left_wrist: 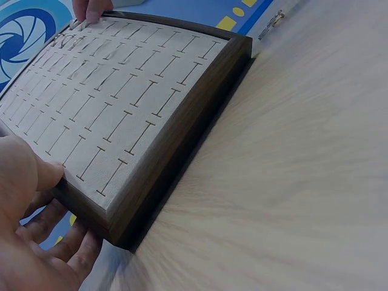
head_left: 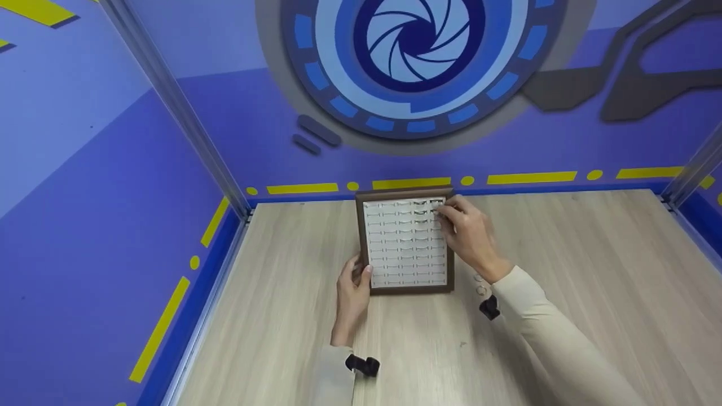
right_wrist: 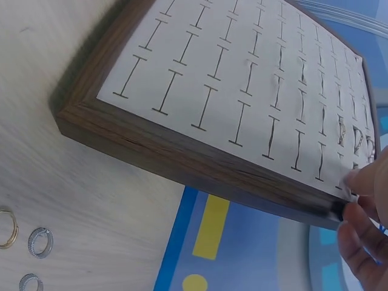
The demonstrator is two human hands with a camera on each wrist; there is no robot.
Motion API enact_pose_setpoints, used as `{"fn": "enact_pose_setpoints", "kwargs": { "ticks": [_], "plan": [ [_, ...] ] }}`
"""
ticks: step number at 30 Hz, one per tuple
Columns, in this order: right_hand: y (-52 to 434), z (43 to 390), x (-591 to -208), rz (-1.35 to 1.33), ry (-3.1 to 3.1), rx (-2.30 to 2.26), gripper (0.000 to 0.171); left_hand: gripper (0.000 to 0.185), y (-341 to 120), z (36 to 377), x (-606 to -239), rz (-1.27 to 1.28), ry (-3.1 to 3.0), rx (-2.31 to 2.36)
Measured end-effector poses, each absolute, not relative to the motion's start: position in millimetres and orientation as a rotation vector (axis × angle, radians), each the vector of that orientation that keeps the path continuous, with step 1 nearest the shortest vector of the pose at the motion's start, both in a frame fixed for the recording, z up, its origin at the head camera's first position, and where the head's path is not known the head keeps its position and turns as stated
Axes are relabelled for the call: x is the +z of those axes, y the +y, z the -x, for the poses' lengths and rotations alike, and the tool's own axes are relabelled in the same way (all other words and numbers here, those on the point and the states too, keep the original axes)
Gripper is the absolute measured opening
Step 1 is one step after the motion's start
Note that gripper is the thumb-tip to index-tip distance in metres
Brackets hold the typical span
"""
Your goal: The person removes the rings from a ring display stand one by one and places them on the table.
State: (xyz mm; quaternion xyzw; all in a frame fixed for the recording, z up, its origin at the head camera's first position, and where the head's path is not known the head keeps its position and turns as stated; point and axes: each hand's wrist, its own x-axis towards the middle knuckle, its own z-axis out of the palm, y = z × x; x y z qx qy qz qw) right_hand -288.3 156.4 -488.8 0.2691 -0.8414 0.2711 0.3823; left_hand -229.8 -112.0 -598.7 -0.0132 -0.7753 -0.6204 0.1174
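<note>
L hand (head_left: 352,290) grips tray (head_left: 366,194); R hand (head_left: 468,234) pinching.

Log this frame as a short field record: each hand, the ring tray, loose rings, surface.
left hand: grips the near left corner of the ring display tray, thumb on top of the frame
right hand: fingertips at the tray's far right corner slots
tray: dark wooden frame, pale slotted insert, a few rings seated in the far rows
loose rings: three, lying on the wooden table beside the tray
</note>
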Motion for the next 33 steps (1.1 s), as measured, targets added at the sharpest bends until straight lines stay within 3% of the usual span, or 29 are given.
{"fn": "enact_pose_setpoints", "kwargs": {
  "ticks": [33],
  "plan": [
    [155.6, 287.4, -489.4, -0.705, -2.185, 0.669, 0.015, 0.041, -112.6, 230.1, -601.5, 0.039, -2.236, -1.787]
  ]
}}
